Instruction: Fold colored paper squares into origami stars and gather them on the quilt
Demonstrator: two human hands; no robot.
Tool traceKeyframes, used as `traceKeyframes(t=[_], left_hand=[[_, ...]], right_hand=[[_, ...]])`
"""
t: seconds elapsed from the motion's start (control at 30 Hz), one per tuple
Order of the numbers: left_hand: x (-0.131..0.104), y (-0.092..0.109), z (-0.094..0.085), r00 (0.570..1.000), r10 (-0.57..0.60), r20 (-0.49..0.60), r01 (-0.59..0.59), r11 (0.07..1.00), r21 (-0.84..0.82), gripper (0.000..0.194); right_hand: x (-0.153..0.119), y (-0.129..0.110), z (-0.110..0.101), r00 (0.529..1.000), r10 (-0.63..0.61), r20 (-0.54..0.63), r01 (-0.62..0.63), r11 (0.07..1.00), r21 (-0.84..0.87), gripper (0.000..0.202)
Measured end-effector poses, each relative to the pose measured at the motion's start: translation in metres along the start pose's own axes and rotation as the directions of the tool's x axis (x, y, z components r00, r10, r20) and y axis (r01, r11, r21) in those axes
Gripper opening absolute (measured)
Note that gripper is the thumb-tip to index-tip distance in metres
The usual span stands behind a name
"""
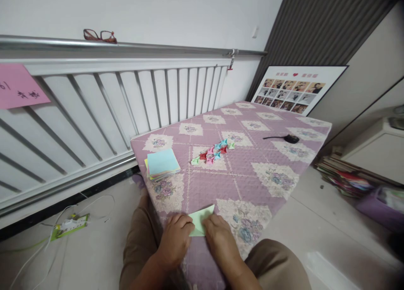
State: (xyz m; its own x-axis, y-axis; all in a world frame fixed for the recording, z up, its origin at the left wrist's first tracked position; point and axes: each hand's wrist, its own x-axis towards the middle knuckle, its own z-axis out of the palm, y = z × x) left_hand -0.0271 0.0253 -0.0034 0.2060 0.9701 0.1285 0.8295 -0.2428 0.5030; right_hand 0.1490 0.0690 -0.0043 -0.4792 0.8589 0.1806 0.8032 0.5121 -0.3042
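We see both hands, left hand (176, 235) and right hand (221, 235), each grip pinching a folded pale-green paper sheet (200, 220) at the near edge of the purple floral-quilted desk (268, 163).

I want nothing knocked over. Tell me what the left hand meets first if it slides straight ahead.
Probably the stack of coloured paper. The left hand rests on the green paper, pointing up the table; depth is unclear.

A home room — quilted floral table cover (277, 155), family photo board (293, 90), white radiator (126, 100) along the wall.
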Motion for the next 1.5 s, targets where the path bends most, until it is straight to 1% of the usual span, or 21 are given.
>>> traceKeyframes(t=[0.07,0.13,0.23,0.3,0.43,0.53,0.67,0.8,1.03,1.2,1.33,1.5], left_hand=[[0.001,-0.003,-0.001,1.0,-0.029,-0.005,0.029,1.0,0.005,0.032],[0.003,-0.006,-0.003,0.997,-0.076,-0.022,0.076,0.997,-0.003,0.027],[0.008,-0.01,-0.006,0.991,-0.123,-0.049,0.121,0.992,-0.033,0.02],[0.011,-0.012,-0.008,0.988,-0.143,-0.058,0.14,0.989,-0.051,0.016],[0.016,-0.012,-0.012,0.98,-0.188,-0.063,0.185,0.981,-0.06,0.012],[0.021,-0.013,-0.014,0.976,-0.213,-0.053,0.211,0.976,-0.048,0.013],[0.027,-0.016,-0.015,0.968,-0.249,-0.018,0.248,0.969,-0.008,0.014],[0.034,-0.018,-0.015,0.961,-0.275,0.017,0.274,0.961,0.034,0.015],[0.04,-0.016,-0.018,0.948,-0.315,0.056,0.305,0.942,0.142,0.016],[0.041,-0.017,-0.019,0.95,-0.305,0.063,0.293,0.944,0.155,0.016],[0.04,-0.018,-0.018,0.948,-0.31,0.071,0.294,0.94,0.176,0.017],[0.037,-0.02,-0.017,0.958,-0.286,0.035,0.276,0.946,0.172,0.016]], right_hand=[[-0.001,0.002,0.003,0.999,-0.043,-0.025,0.045,0.998,0.05,0.015],[-0.002,0.004,0.002,0.997,-0.05,-0.052,0.055,0.992,0.117,0.019],[-0.006,0.002,-0.005,0.997,-0.066,-0.035,0.072,0.975,0.211,0.01],[-0.008,-0.002,-0.009,0.998,-0.058,-0.023,0.062,0.972,0.229,0.014],[-0.006,-0.009,-0.009,0.997,0.057,-0.047,-0.048,0.984,0.171,0.01],[-0.003,-0.011,-0.002,0.991,0.103,-0.084,-0.091,0.987,0.129,0.015],[0.001,-0.012,0.004,0.986,0.12,-0.114,-0.111,0.99,0.087,0.018],[0.005,-0.012,0.006,0.984,0.136,-0.115,-0.132,0.99,0.041,0.015],[0.006,-0.009,0.009,0.98,0.13,-0.148,-0.129,0.991,0.022,0.018],[0.006,-0.008,0.01,0.98,0.131,-0.15,-0.132,0.991,-0.002,0.02],[0.005,-0.008,0.011,0.979,0.124,-0.162,-0.123,0.992,0.015,0.018],[0.005,-0.007,0.01,0.979,0.141,-0.151,-0.134,0.99,0.052,0.013]])
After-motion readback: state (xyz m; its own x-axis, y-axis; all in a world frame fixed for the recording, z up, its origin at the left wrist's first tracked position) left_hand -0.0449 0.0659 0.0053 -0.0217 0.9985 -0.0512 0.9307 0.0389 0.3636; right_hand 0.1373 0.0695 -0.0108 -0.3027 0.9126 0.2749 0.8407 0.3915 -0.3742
